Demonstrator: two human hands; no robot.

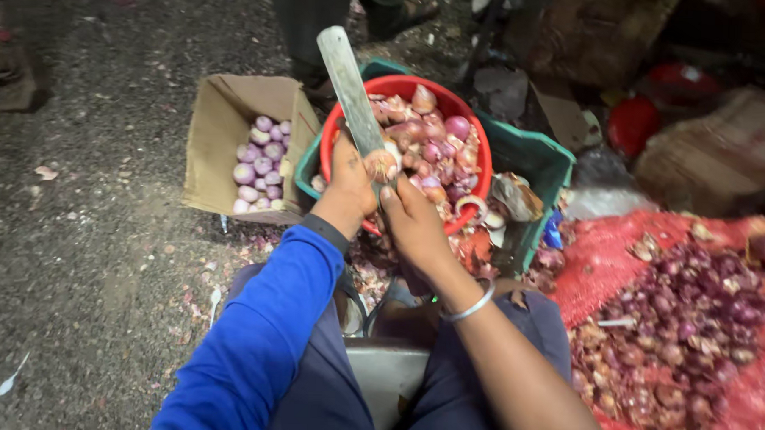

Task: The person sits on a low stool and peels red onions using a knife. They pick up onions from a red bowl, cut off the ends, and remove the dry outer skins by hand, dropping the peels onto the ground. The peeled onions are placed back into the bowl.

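While the left hand [350,176] is gripping the knife [350,87], blade pointing away, the right hand [412,220] is pinching 1 onion [382,164] against it.

Single head view, looking steeply down and forward, close over lap and red basin [335,124].
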